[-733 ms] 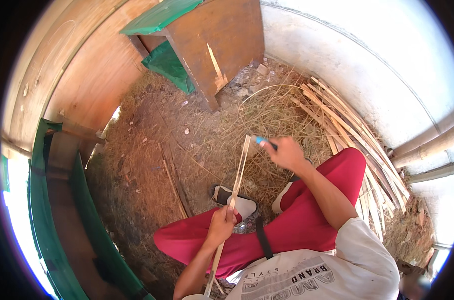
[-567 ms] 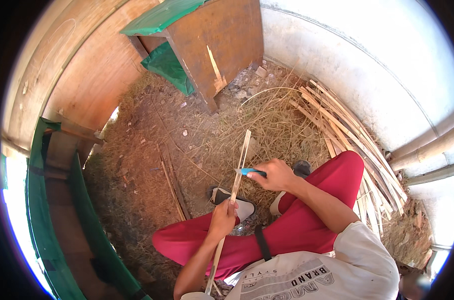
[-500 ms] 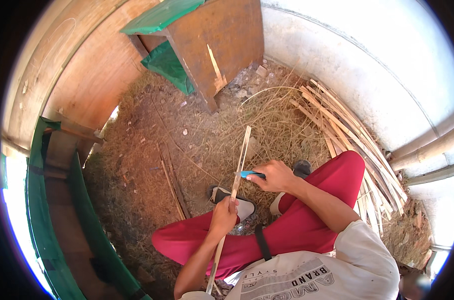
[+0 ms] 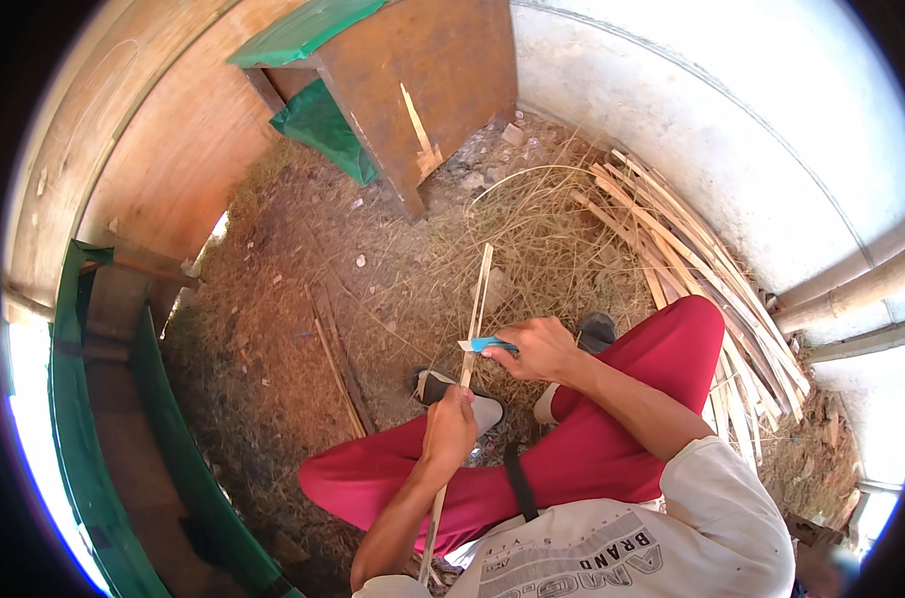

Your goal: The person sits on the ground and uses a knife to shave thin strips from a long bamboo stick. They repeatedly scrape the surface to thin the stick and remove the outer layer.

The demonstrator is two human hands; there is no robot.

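Observation:
A long, thin, pale strip of split wood or bamboo (image 4: 481, 284) slants up from beside my left forearm to above the ground in front of me. My left hand (image 4: 450, 429) is wrapped round it near its middle. Farther up the strip, my right hand (image 4: 538, 350) grips a blue utility knife (image 4: 490, 344). Its short blade lies across the strip, just beyond my left hand; whether it bites into the strip I cannot tell. The strip's lower end passes over my red trouser leg.
A pile of long split strips (image 4: 687, 264) lies at the right along the white wall (image 4: 692, 110). Dry shavings (image 4: 532, 229) cover the ground ahead. A brown wooden desk (image 4: 443, 80) with green covering stands at the back. Green-edged shelving (image 4: 124, 429) is at the left; sticks (image 4: 336, 369) lie nearby.
The knife has shifted slightly toward me and left along the strip, its blade now showing across it. My left hand keeps its hold. The whole view has shifted a little.

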